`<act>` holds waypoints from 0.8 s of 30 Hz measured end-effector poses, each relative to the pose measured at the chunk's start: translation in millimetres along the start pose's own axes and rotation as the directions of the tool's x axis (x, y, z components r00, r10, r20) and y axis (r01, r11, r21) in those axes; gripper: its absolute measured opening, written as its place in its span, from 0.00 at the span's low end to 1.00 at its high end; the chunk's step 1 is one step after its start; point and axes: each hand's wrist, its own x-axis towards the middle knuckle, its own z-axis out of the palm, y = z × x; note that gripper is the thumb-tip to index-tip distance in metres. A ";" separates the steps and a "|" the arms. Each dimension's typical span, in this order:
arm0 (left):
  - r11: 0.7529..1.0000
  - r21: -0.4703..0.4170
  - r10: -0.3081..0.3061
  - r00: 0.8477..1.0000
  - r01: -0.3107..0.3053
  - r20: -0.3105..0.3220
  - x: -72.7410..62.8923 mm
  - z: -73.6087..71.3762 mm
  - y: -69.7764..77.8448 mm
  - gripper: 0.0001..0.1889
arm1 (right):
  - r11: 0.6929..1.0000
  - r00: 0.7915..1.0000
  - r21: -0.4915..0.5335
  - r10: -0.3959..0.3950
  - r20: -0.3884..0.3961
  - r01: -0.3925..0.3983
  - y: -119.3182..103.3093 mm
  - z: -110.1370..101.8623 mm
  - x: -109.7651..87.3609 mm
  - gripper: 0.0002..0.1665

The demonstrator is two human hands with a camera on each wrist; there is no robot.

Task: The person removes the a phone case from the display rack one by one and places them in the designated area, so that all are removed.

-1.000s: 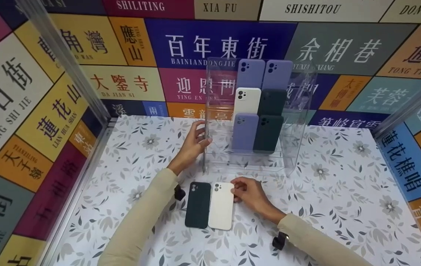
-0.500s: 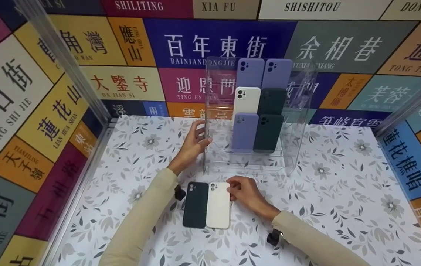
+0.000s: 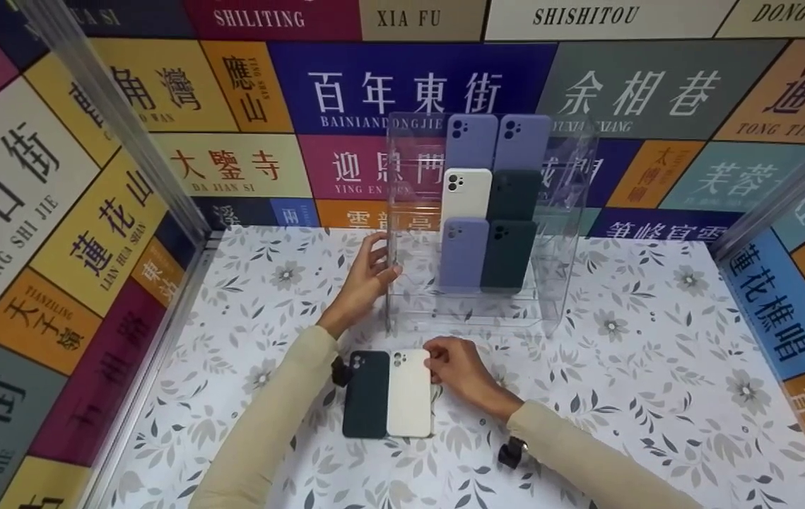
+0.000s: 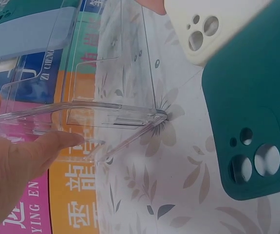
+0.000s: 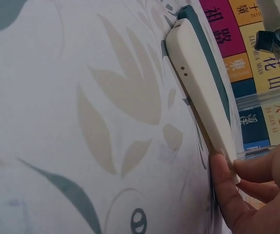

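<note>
My left hand [image 3: 365,277] grips the left side panel of a clear acrylic display stand [image 3: 413,322], thumb and fingers on either side of its edge in the left wrist view. The stand holds purple, white and dark green phone cases in stepped rows, among them a purple case [image 3: 463,258] at the front. Before it, a white phone case [image 3: 409,396] lies beside a dark green phone case [image 3: 365,396], their long sides together. Thumb and fingers of my right hand [image 5: 249,190] pinch the white case's upper right edge, which looks slightly raised in the right wrist view.
A flower-patterned white tabletop [image 3: 628,424] spreads around the stand. Panels printed with street names, such as a dark blue sign [image 3: 413,85], wall the back and sides. Metal posts, one a left post [image 3: 130,120], mark the corners.
My right hand has shifted a little to the left, and the white and dark green cases have slid left with it. The left hand keeps its place on the stand. The view has shifted slightly.
</note>
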 end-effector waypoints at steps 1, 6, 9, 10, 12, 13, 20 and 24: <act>1.000 -0.002 -0.003 1.000 0.003 0.000 -0.3 0.0 0.2 0.35 | 1.000 1.000 0.003 -0.002 0.000 0.002 -0.3 0.8 0.2 0.13; 1.000 0.002 0.006 1.000 -0.006 0.005 -0.3 0.4 0.9 0.35 | 1.000 1.000 0.012 0.000 0.008 0.000 -1.1 3.9 -0.3 0.14; 1.000 0.017 0.010 1.000 -0.010 0.007 0.2 0.8 0.4 0.37 | 1.000 1.000 0.009 -0.007 0.001 0.007 -0.6 2.8 -2.0 0.13; 1.000 0.022 0.009 1.000 -0.009 0.007 0.3 0.9 0.1 0.37 | 1.000 1.000 0.007 -0.011 -0.006 0.011 -0.2 1.7 -3.0 0.13; 1.000 0.024 0.007 1.000 -0.007 0.004 0.5 1.0 -0.4 0.37 | 0.999 0.999 -0.013 -0.035 -0.030 0.034 0.8 -1.5 -4.7 0.12; 1.000 0.025 0.005 1.000 -0.005 0.003 0.8 1.1 -0.5 0.36 | 0.999 0.998 -0.022 -0.042 -0.041 0.041 1.1 -3.8 -5.8 0.12; 1.000 0.006 -0.012 1.000 0.012 -0.002 0.6 -0.4 -0.9 0.36 | 0.999 0.996 -0.044 -0.016 -0.092 0.012 1.9 -29.8 -15.8 0.11; 1.000 0.008 -0.012 1.000 0.012 0.001 0.9 -0.7 0.1 0.36 | 0.998 0.992 -0.059 -0.018 -0.122 0.010 -0.4 -49.4 -20.5 0.12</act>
